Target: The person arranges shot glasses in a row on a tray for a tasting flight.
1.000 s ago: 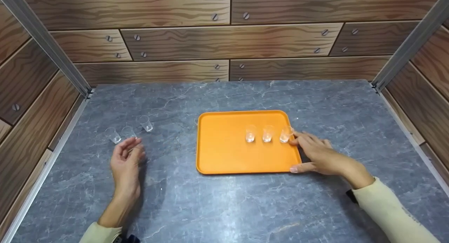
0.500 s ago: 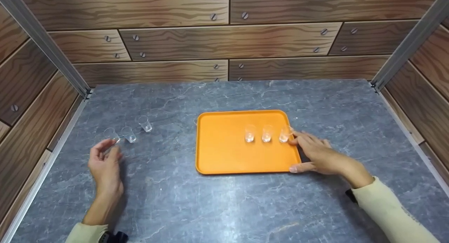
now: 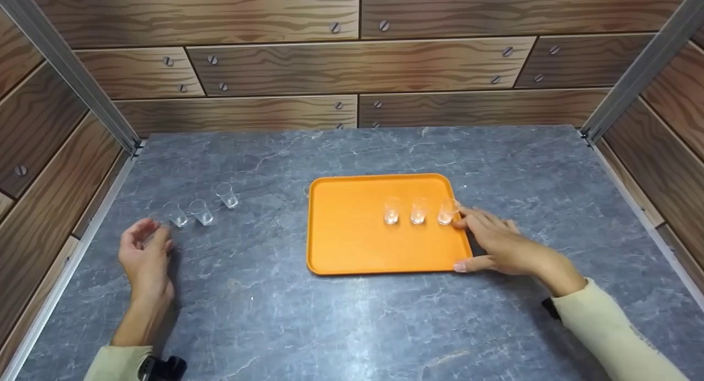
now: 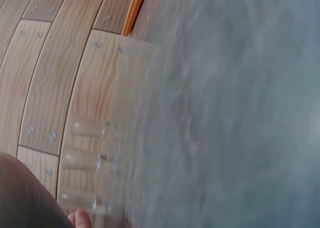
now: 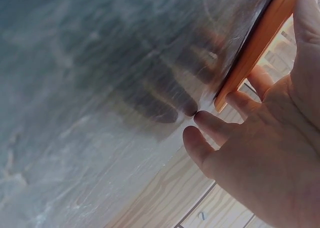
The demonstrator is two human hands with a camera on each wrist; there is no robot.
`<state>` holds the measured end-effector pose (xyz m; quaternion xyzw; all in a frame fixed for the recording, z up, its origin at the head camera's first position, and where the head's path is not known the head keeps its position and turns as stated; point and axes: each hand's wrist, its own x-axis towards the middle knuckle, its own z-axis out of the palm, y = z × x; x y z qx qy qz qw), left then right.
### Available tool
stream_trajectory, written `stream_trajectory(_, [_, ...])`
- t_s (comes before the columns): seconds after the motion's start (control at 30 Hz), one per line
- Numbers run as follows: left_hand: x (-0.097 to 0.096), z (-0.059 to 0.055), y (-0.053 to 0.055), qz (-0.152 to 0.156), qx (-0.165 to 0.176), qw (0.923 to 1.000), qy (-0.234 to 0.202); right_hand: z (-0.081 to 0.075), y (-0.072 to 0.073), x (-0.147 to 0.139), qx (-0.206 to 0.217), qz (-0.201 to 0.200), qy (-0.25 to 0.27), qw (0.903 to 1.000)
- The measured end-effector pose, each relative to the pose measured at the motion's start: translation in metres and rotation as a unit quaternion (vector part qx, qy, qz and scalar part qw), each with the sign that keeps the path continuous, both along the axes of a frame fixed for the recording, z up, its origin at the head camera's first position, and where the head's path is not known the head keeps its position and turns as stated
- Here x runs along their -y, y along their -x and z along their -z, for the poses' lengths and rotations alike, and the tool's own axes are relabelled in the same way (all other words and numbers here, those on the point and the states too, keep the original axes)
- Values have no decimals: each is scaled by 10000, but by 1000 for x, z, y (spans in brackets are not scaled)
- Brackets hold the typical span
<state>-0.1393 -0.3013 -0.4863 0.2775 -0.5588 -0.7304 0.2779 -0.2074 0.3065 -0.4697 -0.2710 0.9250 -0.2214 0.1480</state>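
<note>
My left hand hovers over the left of the table, fingers loosely bent and thumb apart, with nothing visible held. Three small clear shot glasses stand to its right in a slanting row. Its fingertips are close to the leftmost glass; the left wrist view shows a fingertip just below that glass. My right hand rests spread at the right edge of an orange tray, thumb at the near corner. Its forefinger lies beside the rightmost of three more shot glasses standing on the tray.
The grey marbled tabletop reaches to wood-patterned walls at the back and both sides. Metal posts rise at the back corners. The tray's left half is bare.
My left hand has moved left, from in front of the middle loose glass to beyond the leftmost one, uncovering the middle glass. The right hand, tray and its glasses stay put.
</note>
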Motion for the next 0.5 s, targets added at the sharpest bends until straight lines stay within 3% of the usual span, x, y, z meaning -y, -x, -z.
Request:
stream_trajectory(0.23, [13,0,3,285,302,9990,190,-2,1,0,-10,-17,-48,10000])
stream_trajectory(0.5, [25,1,15,465,450,9971,410,-1,1,1,17,36,-48,10000])
